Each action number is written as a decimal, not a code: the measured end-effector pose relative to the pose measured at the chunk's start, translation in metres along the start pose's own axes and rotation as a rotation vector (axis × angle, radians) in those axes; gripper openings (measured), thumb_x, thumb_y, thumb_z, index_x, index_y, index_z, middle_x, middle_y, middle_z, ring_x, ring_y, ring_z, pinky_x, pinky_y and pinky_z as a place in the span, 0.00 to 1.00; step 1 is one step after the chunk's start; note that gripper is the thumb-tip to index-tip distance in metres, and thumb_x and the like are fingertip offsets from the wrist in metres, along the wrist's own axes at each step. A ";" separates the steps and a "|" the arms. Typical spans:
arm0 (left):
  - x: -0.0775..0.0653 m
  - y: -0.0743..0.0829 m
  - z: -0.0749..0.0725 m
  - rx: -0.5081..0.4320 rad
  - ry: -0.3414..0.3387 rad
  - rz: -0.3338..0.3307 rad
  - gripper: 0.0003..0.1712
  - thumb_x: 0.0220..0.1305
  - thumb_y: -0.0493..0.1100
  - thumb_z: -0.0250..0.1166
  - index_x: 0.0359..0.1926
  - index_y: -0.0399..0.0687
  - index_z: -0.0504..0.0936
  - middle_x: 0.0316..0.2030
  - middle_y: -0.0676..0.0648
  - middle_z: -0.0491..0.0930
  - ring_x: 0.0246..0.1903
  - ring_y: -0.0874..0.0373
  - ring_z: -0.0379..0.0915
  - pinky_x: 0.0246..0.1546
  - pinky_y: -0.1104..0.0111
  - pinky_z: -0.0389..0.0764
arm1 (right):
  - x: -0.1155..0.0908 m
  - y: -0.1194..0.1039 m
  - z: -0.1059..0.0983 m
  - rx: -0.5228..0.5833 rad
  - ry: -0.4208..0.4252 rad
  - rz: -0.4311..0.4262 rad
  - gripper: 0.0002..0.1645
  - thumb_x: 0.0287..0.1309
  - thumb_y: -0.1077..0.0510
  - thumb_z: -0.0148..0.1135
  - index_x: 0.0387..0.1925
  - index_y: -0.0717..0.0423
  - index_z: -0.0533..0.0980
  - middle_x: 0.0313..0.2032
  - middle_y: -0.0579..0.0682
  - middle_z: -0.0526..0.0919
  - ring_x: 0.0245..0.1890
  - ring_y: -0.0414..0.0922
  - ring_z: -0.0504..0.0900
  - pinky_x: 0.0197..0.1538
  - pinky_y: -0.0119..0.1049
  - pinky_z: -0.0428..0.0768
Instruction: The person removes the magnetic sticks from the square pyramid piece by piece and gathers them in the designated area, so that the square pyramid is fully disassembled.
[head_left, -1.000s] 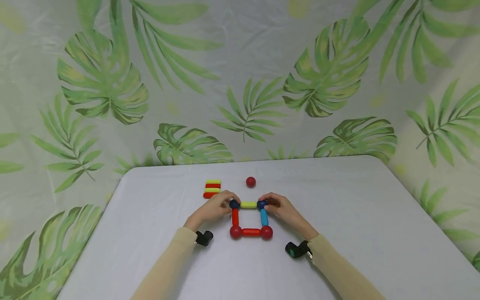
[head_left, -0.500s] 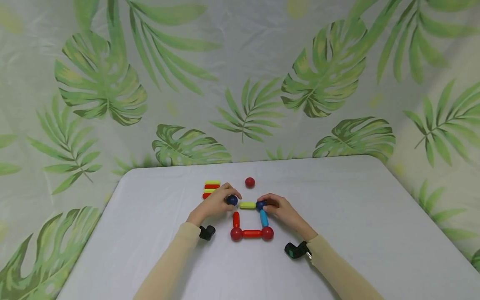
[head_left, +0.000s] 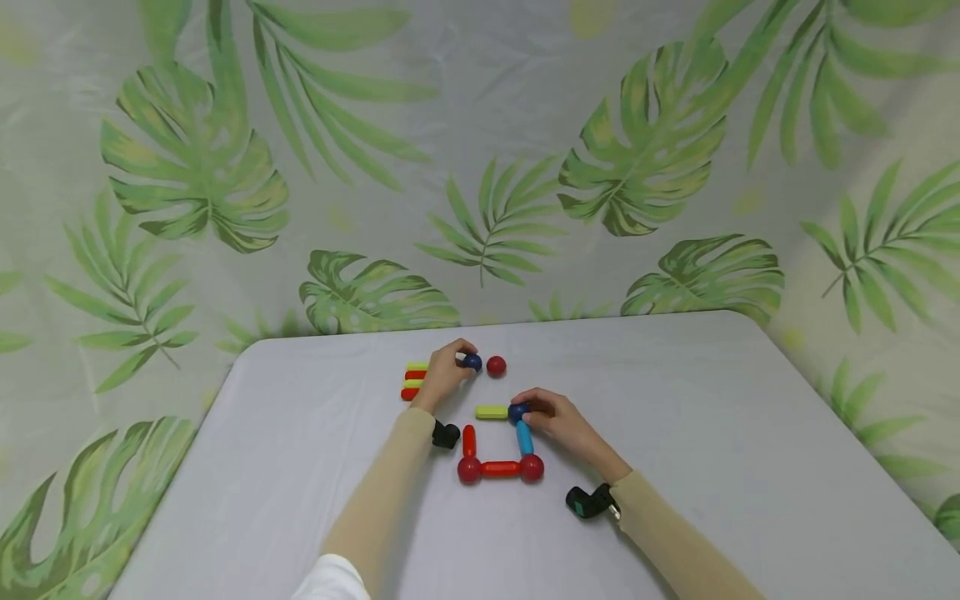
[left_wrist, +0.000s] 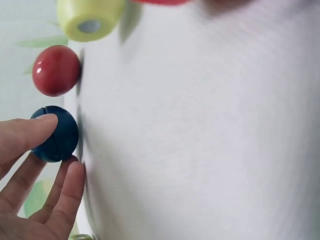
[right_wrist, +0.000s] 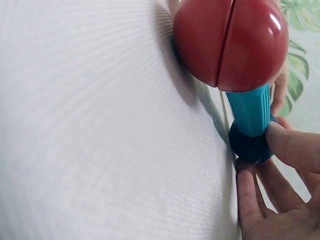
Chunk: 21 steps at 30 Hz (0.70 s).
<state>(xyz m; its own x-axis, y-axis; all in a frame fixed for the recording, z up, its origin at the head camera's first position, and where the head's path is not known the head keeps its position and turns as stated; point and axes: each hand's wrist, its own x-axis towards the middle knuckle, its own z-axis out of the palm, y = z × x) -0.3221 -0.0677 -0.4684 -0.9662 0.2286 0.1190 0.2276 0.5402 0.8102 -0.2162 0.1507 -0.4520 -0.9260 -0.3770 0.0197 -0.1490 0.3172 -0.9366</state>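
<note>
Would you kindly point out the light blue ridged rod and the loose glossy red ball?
Light blue ridged rod (right_wrist: 251, 112): right wrist view, its visible side.
Loose glossy red ball (left_wrist: 56, 71): left wrist view, its visible middle.

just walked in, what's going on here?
A person's left hand pinches a dark blue ball beside a loose glossy red ball. The right hand grips a second dark blue ball, which joins a yellow rod and a light blue rod. No ball sits at the far left corner, between the yellow rod's free end and an upward-pointing-in-view red rod.
</note>
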 end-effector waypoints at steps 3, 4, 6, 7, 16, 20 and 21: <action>0.000 -0.003 0.001 -0.012 -0.013 -0.003 0.18 0.57 0.27 0.64 0.49 0.39 0.78 0.52 0.40 0.77 0.42 0.48 0.76 0.47 0.61 0.76 | 0.000 -0.002 0.001 0.002 0.003 0.005 0.16 0.64 0.71 0.52 0.54 0.69 0.72 0.52 0.65 0.75 0.52 0.60 0.73 0.58 0.51 0.71; 0.000 -0.004 0.000 -0.014 -0.016 -0.002 0.18 0.58 0.27 0.64 0.50 0.40 0.78 0.53 0.41 0.76 0.42 0.49 0.76 0.47 0.61 0.76 | 0.000 -0.003 0.001 0.002 0.004 0.007 0.16 0.64 0.71 0.52 0.54 0.69 0.72 0.52 0.65 0.75 0.52 0.60 0.73 0.58 0.51 0.71; 0.000 -0.005 -0.001 -0.024 -0.022 -0.005 0.19 0.58 0.28 0.64 0.52 0.41 0.77 0.55 0.41 0.76 0.44 0.48 0.76 0.47 0.60 0.76 | 0.000 -0.004 0.002 0.004 0.004 0.012 0.16 0.65 0.71 0.52 0.54 0.69 0.72 0.53 0.65 0.75 0.52 0.59 0.73 0.58 0.51 0.71; -0.001 -0.005 -0.002 -0.025 -0.022 -0.004 0.20 0.59 0.29 0.64 0.52 0.42 0.77 0.55 0.42 0.76 0.44 0.48 0.76 0.47 0.60 0.77 | 0.000 -0.005 0.002 0.005 0.003 0.015 0.16 0.65 0.71 0.52 0.54 0.69 0.72 0.53 0.65 0.74 0.52 0.59 0.73 0.58 0.51 0.71; -0.027 0.004 -0.008 -0.011 -0.079 0.093 0.14 0.58 0.30 0.66 0.46 0.39 0.78 0.46 0.41 0.75 0.43 0.46 0.74 0.47 0.59 0.76 | 0.007 0.017 0.003 0.014 0.008 0.013 0.16 0.65 0.70 0.53 0.54 0.68 0.73 0.52 0.64 0.75 0.52 0.58 0.74 0.58 0.51 0.71; -0.042 0.010 -0.002 0.045 -0.306 0.115 0.12 0.59 0.31 0.65 0.45 0.40 0.78 0.43 0.44 0.79 0.43 0.50 0.75 0.48 0.62 0.77 | 0.012 0.033 0.002 0.011 0.020 -0.001 0.16 0.65 0.67 0.54 0.54 0.65 0.73 0.53 0.61 0.76 0.52 0.56 0.74 0.58 0.51 0.70; -0.045 0.011 0.000 0.070 -0.344 0.116 0.12 0.59 0.31 0.64 0.45 0.41 0.78 0.43 0.45 0.79 0.44 0.51 0.75 0.48 0.63 0.76 | 0.013 0.035 0.002 0.010 0.021 -0.005 0.16 0.65 0.67 0.54 0.54 0.64 0.74 0.53 0.60 0.76 0.52 0.55 0.75 0.58 0.51 0.70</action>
<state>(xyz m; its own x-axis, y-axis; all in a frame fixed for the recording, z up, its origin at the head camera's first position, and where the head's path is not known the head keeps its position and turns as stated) -0.2765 -0.0724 -0.4650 -0.8392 0.5438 -0.0019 0.3521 0.5460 0.7602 -0.2326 0.1554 -0.4851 -0.9323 -0.3604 0.0312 -0.1500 0.3066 -0.9400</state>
